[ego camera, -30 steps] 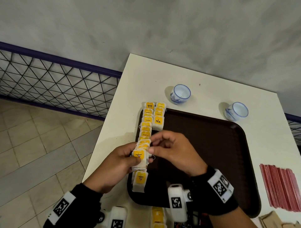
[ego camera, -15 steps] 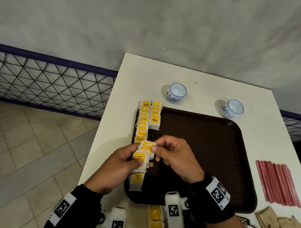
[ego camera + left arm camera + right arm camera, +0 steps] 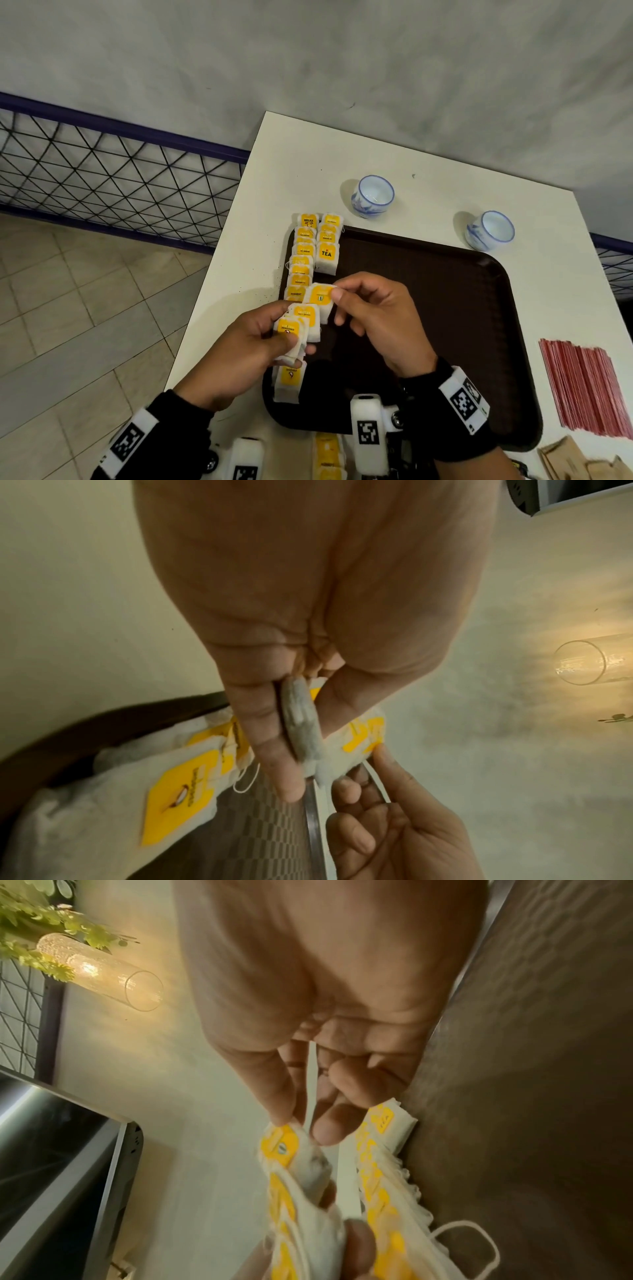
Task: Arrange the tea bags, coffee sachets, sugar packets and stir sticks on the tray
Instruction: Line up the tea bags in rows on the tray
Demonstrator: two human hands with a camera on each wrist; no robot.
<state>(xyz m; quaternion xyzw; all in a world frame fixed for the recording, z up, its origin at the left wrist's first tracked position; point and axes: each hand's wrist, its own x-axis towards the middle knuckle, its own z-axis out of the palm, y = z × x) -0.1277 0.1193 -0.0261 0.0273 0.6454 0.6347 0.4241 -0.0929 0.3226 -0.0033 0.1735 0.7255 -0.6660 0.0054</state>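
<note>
A dark brown tray point(image 3: 445, 308) lies on the white table. Two rows of white tea bags with yellow tags point(image 3: 303, 255) run along its left edge. My left hand point(image 3: 246, 346) grips a small stack of tea bags point(image 3: 296, 334) over the tray's left side; the left wrist view shows that stack of tea bags point(image 3: 303, 723) pinched between thumb and fingers. My right hand point(image 3: 373, 318) pinches the top tea bag point(image 3: 320, 296) by its right edge, and the right wrist view has that top tea bag point(image 3: 284, 1146) at the fingertips. Red stir sticks point(image 3: 582, 387) lie right of the tray.
Two blue-and-white cups point(image 3: 373, 196) point(image 3: 490, 229) stand on the table beyond the tray. Brown paper sachets point(image 3: 575, 459) sit at the bottom right corner. More tea bags point(image 3: 327, 455) lie near the front edge. A wire fence point(image 3: 102, 185) borders the left.
My right hand has drawn one tea bag up and to the right off the stack held by my left hand, fanning the bags apart. The camera view shifted slightly.
</note>
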